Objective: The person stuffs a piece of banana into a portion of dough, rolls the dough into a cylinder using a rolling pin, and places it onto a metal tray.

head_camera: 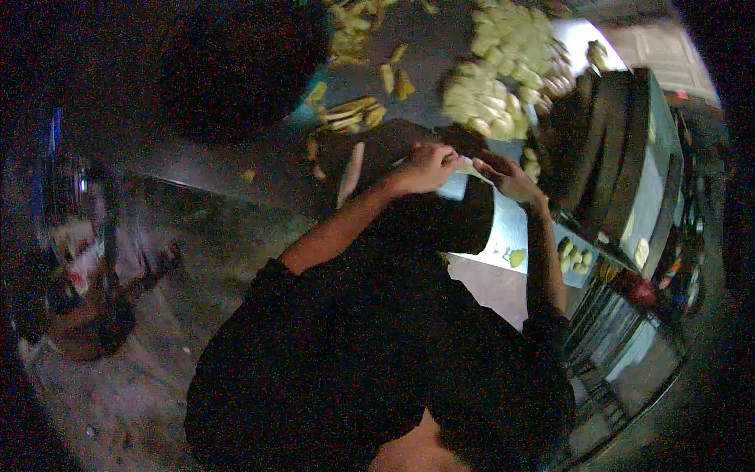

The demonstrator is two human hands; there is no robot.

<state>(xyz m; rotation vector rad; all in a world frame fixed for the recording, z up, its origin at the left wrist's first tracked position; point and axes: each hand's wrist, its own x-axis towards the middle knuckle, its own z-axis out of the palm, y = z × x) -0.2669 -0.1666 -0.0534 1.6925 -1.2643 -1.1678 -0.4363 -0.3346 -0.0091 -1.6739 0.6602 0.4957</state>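
In front of my chest, my left hand [426, 167] pinches one end of a small pale strip of produce [470, 167], possibly a peeled piece or its skin; blur hides its kind. The fingers of my right hand [512, 182] grip the other end, with the thumb partly in shadow. Just beyond them lies a large heap of pale yellow pieces of produce [479, 105]. Under my hands a brightly lit white surface [508, 227] shows, with a small yellow-green piece [517, 258] on it.
Yellow-brown scraps [354, 114] are scattered on the dark work surface [422, 71], near a dark round container [236, 71]. At right stands a dark slatted crate [596, 141], beside a pale tray [575, 268] of several pieces. A blurred person [88, 295] is at left.
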